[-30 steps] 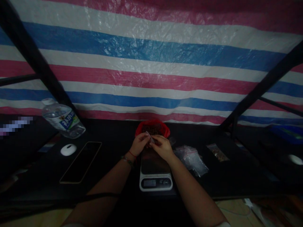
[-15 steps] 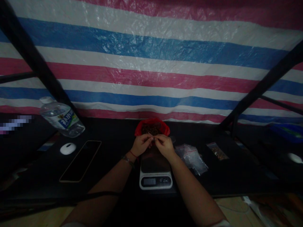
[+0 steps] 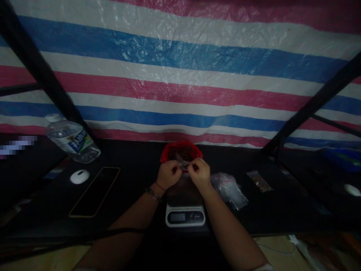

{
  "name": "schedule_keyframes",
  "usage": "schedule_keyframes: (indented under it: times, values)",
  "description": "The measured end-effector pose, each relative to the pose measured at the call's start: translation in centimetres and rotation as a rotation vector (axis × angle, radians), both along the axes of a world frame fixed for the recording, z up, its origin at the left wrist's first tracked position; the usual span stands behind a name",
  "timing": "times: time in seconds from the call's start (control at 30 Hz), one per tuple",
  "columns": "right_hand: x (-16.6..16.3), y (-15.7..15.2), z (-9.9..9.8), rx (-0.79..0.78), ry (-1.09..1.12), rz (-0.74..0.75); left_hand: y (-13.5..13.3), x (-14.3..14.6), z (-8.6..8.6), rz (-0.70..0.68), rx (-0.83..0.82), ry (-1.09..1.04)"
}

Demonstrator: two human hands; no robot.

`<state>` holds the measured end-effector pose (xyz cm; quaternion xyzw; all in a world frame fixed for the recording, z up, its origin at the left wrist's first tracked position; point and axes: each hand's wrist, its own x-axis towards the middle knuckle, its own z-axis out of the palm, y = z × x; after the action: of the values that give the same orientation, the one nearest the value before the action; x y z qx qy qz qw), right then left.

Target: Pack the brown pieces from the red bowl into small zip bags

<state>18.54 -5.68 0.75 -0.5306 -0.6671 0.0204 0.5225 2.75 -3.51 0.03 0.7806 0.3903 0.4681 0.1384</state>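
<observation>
My left hand (image 3: 168, 174) and my right hand (image 3: 200, 174) are raised side by side over the far end of a small kitchen scale (image 3: 184, 210). Both pinch the top edge of one small clear plastic bag (image 3: 184, 164) stretched between them. Just beyond the hands stands a red bag (image 3: 169, 151), open at the top, with dark brown bits inside. The scale's platform under the hands is dark and its display faces me.
A phone (image 3: 94, 192), a white mouse (image 3: 79, 176) and a water bottle (image 3: 72, 139) lie to the left on the black table. Right of the scale sit a heap of clear zip bags (image 3: 229, 190) and one filled bag (image 3: 259, 181). Black frame bars and a striped tarp stand behind.
My hands have drawn slightly apart and now hold the small bag stretched by its top edge; a second ago they were close together at it. The view has shifted slightly.
</observation>
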Motion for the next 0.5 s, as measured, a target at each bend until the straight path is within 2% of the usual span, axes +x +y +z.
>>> schedule_keyframes:
  times: [0.1,0.2,0.37,0.5]
  values:
    - [0.5,0.2,0.2,-0.013,0.067,0.175,0.3,-0.4,0.1,-0.044,0.021,-0.085]
    - [1.0,0.9,0.0,-0.080,0.235,0.293,0.5,-0.9,0.2,-0.085,-0.005,-0.137]
    - [1.1,1.7,-1.1,-0.434,0.685,0.409,0.5,-1.4,0.2,-0.095,-0.067,-0.146]
    - [0.9,1.4,-0.8,-0.607,0.897,0.486,0.5,-1.7,0.2,-0.058,-0.079,-0.146]
